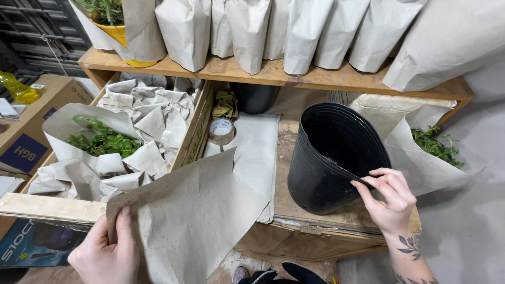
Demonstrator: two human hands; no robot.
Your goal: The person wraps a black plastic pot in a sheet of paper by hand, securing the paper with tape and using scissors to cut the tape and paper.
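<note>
My left hand [105, 252] grips the lower left corner of a large sheet of brown paper [189, 210] that hangs over the front edge of the wooden bench [284, 200]. My right hand [389, 197] pinches the near rim of a black plastic plant pot [326, 152], which is tilted with its mouth toward me and looks empty. The pot stands on the bench right of the paper.
A wooden crate [192, 131] at left holds paper-wrapped green plants [102, 141]. A roll of tape [221, 130] and a second black pot [255, 97] lie behind. Several paper-wrapped bundles [247, 31] line the upper shelf. Another wrapped plant [434, 144] lies at right.
</note>
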